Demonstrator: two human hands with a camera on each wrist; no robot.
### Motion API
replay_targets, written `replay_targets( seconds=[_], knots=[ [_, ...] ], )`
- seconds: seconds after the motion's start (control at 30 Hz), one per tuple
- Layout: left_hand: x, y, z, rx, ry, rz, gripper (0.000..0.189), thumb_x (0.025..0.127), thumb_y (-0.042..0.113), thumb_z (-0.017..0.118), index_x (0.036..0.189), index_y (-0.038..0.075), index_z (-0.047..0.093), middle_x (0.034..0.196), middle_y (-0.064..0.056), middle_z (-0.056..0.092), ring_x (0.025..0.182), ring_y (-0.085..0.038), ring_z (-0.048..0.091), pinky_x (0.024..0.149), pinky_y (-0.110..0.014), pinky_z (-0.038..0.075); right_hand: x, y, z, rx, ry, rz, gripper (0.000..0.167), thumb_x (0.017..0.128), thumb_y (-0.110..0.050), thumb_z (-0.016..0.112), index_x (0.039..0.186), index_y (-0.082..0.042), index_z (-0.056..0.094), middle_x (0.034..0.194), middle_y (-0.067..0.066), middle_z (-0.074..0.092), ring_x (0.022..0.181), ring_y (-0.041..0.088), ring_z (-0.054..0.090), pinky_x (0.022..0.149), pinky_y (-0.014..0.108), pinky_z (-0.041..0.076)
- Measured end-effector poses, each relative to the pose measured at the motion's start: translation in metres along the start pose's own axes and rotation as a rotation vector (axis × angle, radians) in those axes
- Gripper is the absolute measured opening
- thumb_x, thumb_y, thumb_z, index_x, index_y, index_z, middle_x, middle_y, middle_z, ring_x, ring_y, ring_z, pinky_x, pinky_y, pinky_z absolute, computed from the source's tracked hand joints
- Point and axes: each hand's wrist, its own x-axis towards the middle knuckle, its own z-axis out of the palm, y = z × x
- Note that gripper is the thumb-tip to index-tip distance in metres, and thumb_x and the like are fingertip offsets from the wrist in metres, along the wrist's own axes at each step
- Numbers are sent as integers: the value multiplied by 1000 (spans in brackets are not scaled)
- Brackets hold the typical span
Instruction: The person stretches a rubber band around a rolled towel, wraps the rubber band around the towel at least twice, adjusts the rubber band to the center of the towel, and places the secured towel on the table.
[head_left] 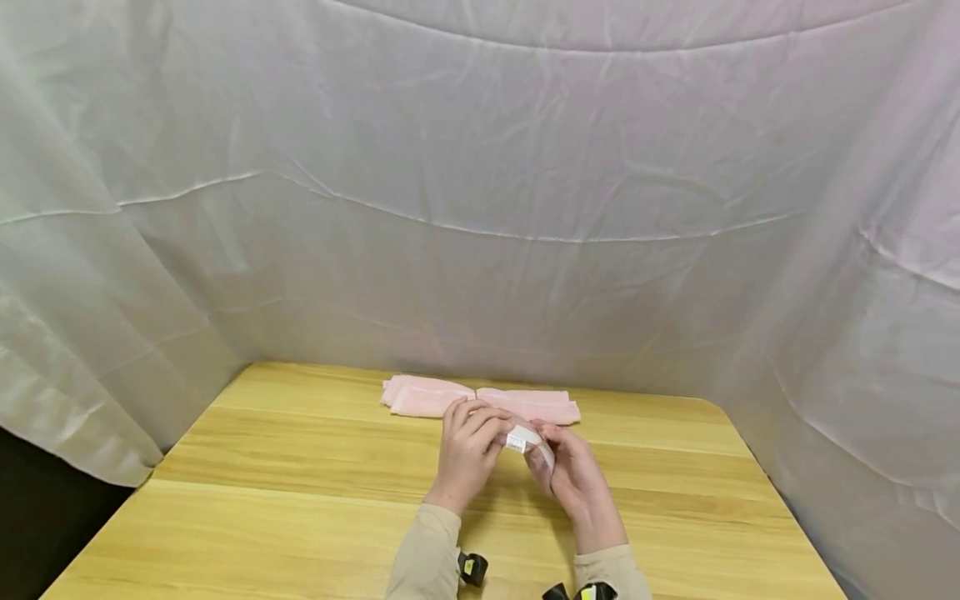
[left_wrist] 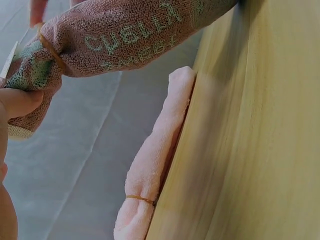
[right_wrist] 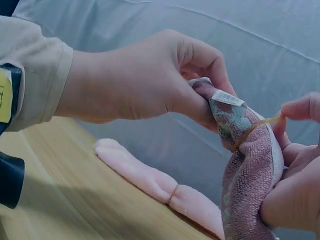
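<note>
A rolled mauve towel (left_wrist: 125, 37) with green lettering is held up above the table, between both hands. A rubber band (right_wrist: 245, 136) cinches it near one end, beside a white label (right_wrist: 228, 98). That end is gripped by my left hand (head_left: 467, 454), thumb against the cloth. My right hand (head_left: 581, 483) holds the longer part of the roll; in the right wrist view its fingers pinch the band and pull it slightly off the towel. Behind the hands, a pink towel roll (head_left: 427, 397) lies on the table, tied at its middle with a thin band (left_wrist: 140, 199).
The wooden table (head_left: 300, 533) has light yellow grain. Grey-white cloth curtains (head_left: 480, 208) hang behind it and along both sides. Black wrist devices (head_left: 472, 568) are strapped over the beige sleeves (head_left: 425, 550).
</note>
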Motion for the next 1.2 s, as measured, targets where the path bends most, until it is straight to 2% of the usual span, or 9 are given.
replay_targets(
  seconds=[0.07, 0.17, 0.27, 0.37, 0.53, 0.7, 0.93, 1.03, 1.2],
  knots=[
    [0, 0, 0, -2, 1, -1, 13, 71, 19, 77, 79, 15, 68, 94, 5, 74, 97, -20, 61, 94, -49, 44, 0, 1, 0, -9, 19, 3, 28, 98, -7, 35, 90, -13, 61, 80, -4, 65, 64, 1, 59, 55, 8, 47],
    [0, 2, 1, -9, 7, 5, 12, 71, 21, 77, 79, 15, 68, 94, 5, 74, 97, -19, 61, 95, -47, 44, -1, 3, 7, -138, 232, -65, 18, 92, -4, 44, 88, -12, 59, 71, -4, 62, 55, 1, 55, 50, 9, 46],
    [0, 6, 4, -21, 18, 27, 13, 72, 24, 75, 79, 15, 69, 93, 5, 74, 96, -19, 61, 93, -48, 45, 0, 6, 13, -342, 503, -170, 7, 87, -4, 54, 83, -8, 57, 63, -5, 55, 48, 2, 48, 45, 13, 43],
    [1, 13, 8, -14, 26, 65, 13, 73, 27, 74, 79, 16, 69, 93, 6, 73, 95, -18, 61, 92, -50, 46, 1, 8, 13, -599, 719, -292, 5, 84, -4, 57, 79, -4, 56, 65, -4, 52, 52, 3, 48, 47, 17, 44],
    [2, 20, 12, 18, 25, 87, 13, 76, 30, 72, 80, 18, 70, 93, 8, 72, 96, -17, 61, 95, -51, 45, 1, 6, 4, -948, 918, -425, 5, 80, -6, 57, 77, -1, 58, 72, 5, 60, 62, 5, 52, 53, 18, 44],
    [3, 18, 11, 52, 31, 35, 12, 77, 30, 72, 80, 18, 69, 92, 8, 72, 95, -18, 60, 94, -53, 44, -2, 2, -2, -1097, 905, -431, 7, 76, -8, 63, 74, -4, 58, 70, 6, 61, 61, 7, 50, 56, 21, 41],
    [4, 11, 3, 90, 24, -111, 10, 75, 17, 77, 80, 17, 69, 87, 5, 71, 93, -21, 60, 97, -53, 41, -5, -3, 5, -1335, 743, -373, 14, 70, -12, 68, 77, -7, 57, 85, 11, 62, 76, 17, 57, 65, 27, 44],
    [3, 8, 0, 94, 18, -144, 9, 77, 12, 76, 81, 17, 70, 88, 5, 71, 94, -21, 60, 98, -53, 40, -7, -4, 8, -1355, 713, -330, 15, 72, -14, 68, 78, -8, 56, 85, 10, 60, 76, 17, 56, 63, 27, 42],
    [3, 5, -3, 85, 38, -132, 10, 75, 12, 77, 83, 16, 71, 91, 4, 72, 94, -23, 60, 96, -54, 41, -5, -1, 8, -1257, 703, -274, 11, 75, -12, 65, 81, -6, 58, 82, 8, 62, 73, 13, 55, 64, 26, 43]
  ],
)
